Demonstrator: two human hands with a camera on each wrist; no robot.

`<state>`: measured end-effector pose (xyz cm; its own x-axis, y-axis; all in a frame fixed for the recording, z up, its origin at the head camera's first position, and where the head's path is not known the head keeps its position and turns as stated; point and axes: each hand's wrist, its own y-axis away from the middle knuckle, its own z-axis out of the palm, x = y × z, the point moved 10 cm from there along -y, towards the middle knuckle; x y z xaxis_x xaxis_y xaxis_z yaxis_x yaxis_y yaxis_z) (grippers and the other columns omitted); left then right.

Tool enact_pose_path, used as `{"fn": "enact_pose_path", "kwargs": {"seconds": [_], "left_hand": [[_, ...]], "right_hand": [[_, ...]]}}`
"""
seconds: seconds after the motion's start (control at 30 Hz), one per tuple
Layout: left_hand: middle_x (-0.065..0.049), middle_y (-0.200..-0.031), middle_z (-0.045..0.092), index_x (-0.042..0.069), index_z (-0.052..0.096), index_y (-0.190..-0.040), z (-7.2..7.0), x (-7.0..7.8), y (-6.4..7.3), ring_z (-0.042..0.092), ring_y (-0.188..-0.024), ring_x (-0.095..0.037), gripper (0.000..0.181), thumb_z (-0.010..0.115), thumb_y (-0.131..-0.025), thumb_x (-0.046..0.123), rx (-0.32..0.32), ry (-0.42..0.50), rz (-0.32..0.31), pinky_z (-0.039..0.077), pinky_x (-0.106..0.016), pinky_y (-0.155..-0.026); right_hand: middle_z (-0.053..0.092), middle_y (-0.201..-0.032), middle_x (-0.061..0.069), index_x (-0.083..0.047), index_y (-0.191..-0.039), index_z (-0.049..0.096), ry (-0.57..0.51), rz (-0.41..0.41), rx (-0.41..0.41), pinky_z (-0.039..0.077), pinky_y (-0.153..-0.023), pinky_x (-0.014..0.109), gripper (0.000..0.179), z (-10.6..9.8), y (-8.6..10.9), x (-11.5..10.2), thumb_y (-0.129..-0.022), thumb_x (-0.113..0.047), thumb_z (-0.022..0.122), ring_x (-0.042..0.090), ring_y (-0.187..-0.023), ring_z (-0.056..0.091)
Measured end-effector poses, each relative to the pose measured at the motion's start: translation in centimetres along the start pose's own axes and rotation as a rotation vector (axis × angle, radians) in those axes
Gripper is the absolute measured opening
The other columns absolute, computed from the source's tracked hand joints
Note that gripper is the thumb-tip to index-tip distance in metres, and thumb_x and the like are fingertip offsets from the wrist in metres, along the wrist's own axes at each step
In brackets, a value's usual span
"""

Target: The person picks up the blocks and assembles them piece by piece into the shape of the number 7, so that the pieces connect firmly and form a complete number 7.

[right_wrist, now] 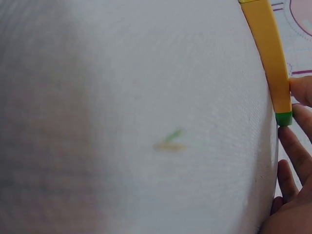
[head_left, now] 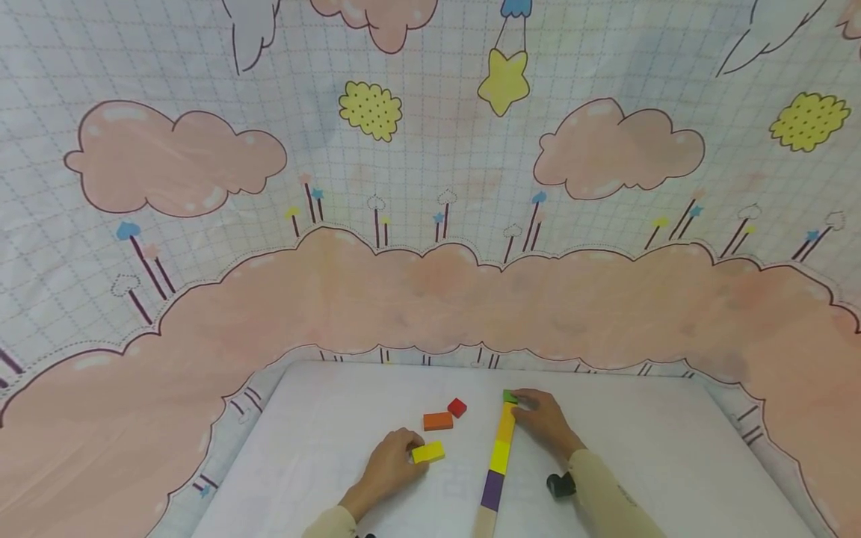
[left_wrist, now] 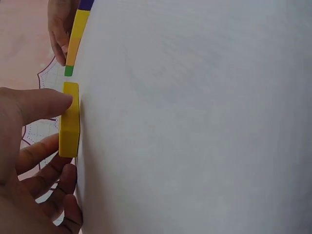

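Observation:
A yellow block point(head_left: 428, 452) is pinched by my left hand point(head_left: 392, 467), thumb on one face; the left wrist view shows the same yellow block point(left_wrist: 69, 122) close up. My right hand point(head_left: 543, 418) lies along the far end of a block row. Its thumb touches the orange-yellow block point(right_wrist: 270, 53), and its fingertips touch the small green block point(right_wrist: 283, 118) at the row's end. Nearer in that row are another yellow block point(head_left: 500, 457), a purple block point(head_left: 492, 490) and a tan block point(head_left: 485, 523), partly cut off by the frame.
An orange block point(head_left: 438, 421) and a small red block point(head_left: 457, 408) lie loose beyond my left hand. A black object point(head_left: 561, 485) shows beside the right sleeve. The white table point(head_left: 323, 403) meets a patterned cloth backdrop point(head_left: 471, 299) at its far edge.

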<state>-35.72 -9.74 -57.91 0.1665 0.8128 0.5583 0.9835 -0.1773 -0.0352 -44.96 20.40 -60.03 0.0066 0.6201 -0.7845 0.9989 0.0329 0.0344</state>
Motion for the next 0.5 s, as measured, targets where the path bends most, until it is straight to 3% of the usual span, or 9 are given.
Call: {"fn": "enact_pose_path", "kwargs": {"seconds": [0.5], "left_hand": [[0.002,-0.103,0.066,0.013,0.069,-0.107,-0.15,-0.43,-0.15,0.058,-0.094,-0.014,0.032,0.081,-0.079,0.024,-0.019,0.127,0.025,0.052,-0.042,-0.088]], "right_hand": [[0.058,-0.139,0.013,-0.016,-0.124,0.067,0.008,-0.025,0.001,0.03,-0.114,0.059,0.035,-0.25,0.32,-0.83,-0.089,-0.018,0.069,0.037,-0.136,0.045]]}}
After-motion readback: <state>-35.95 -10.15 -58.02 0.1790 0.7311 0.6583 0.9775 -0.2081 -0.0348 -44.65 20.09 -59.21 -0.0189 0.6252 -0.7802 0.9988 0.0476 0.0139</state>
